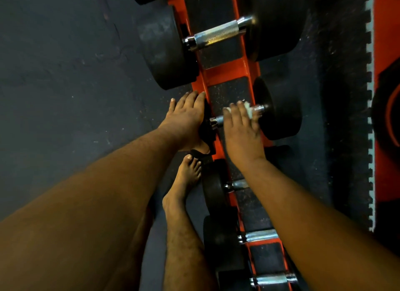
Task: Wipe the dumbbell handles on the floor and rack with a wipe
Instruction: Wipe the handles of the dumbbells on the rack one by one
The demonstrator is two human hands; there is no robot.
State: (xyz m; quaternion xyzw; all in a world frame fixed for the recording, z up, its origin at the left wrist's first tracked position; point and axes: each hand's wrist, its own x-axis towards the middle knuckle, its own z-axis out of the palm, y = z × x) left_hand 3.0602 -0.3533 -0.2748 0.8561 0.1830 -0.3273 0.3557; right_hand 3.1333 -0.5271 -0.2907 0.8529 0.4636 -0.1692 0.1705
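**Wiping a racked dumbbell handle**

The right hand (241, 126) is pressing a crumpled white wipe (248, 110) onto the chrome handle (219, 120) of a black round-headed dumbbell (279, 111) lying across the low orange steel rack (225, 71), fingers curling over wipe and bar together. The left hand (186, 117) is lying flat, fingers straight, on the dumbbell's near head. A bare foot (186, 180) is standing on the dark rubber floor (65, 74) just beside the rack.
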